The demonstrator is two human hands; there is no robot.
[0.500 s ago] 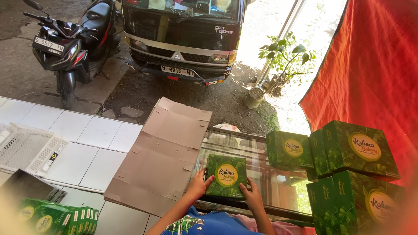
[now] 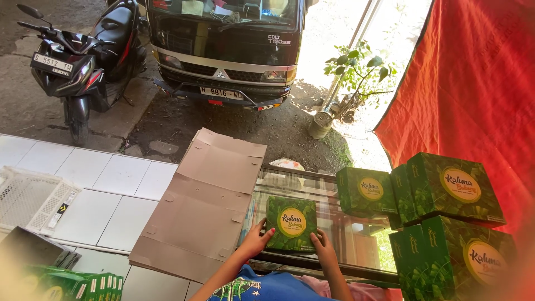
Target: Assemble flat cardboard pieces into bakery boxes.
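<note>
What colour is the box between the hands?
Green leafy pattern with a round yellow label; the box shows best in the head view.

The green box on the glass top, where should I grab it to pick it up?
Probably by its two side walls, one hand from each side. The green box lies flat on the glass counter with its lid facing up, and the left hand and right hand already rest at its lower corners. The flattened cardboard lies to the left, apart from the box.
</note>
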